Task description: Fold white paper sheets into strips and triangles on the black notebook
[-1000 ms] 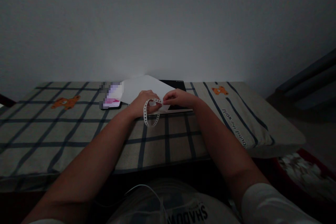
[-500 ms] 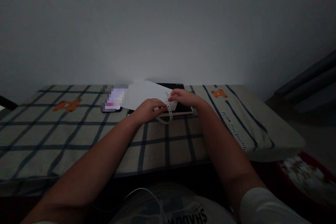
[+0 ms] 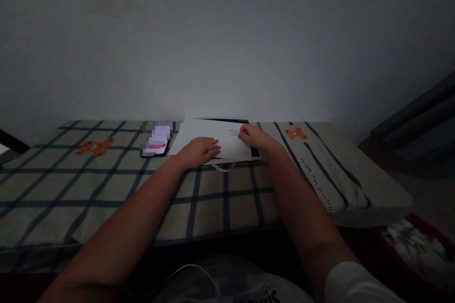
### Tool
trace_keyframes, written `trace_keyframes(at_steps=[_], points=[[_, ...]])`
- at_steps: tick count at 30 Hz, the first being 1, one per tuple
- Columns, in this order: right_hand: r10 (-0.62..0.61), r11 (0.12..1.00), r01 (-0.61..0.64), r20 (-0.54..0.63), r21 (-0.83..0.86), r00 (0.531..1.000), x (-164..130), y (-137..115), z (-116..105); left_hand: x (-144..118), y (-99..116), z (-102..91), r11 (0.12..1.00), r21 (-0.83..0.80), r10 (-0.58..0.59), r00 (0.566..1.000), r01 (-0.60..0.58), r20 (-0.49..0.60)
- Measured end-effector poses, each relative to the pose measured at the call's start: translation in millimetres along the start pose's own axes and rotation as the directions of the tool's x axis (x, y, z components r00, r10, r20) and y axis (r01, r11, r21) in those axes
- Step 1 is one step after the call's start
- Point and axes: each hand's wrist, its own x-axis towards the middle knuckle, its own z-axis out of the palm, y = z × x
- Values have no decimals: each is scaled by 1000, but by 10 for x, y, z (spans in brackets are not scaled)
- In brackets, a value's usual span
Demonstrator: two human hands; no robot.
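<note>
Left hand (image 3: 199, 150) lies flat, open, pressing the white sheet (image 3: 209, 133). Right hand (image 3: 253, 136) pinches the perforated strip (image 3: 230, 144) just left of its grip. Risk: a sideways pull could tear the strip or shift the sheet.

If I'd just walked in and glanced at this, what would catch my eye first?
Probably the bright white sheet of paper at the far middle of the checked cloth, with both hands on it: the left hand lies flat, the right hand pinches a perforated white strip that trails off its near edge. Left of the paper lies a lit phone.
</note>
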Motion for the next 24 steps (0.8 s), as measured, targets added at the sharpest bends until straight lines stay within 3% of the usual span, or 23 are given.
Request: trace_keyframes(at_steps=[3,6,9,13,18,24], points=[[-17,999,20,-72,45,997,27,1,30,4,1,44,1000,-1,1,999,-1,35],[-101,985,123,-175,120,979,37,-39,17,5,-14,100,999,-26,-34,999,35,42],[-162,966,208,-268,152,950,31,-91,-7,12,-8,106,988,-124,-97,994,89,-59],[-140,954,231,-396,191,907,26,-152,6,23,113,-47,902,-420,-203,954,94,-221],[-71,969,171,-465,177,882,30,-202,67,28,353,-174,712,-684,-254,966,157,-42],[-37,983,116,-471,139,882,27,-209,118,58,512,-21,627,-760,-371,923,169,-100]])
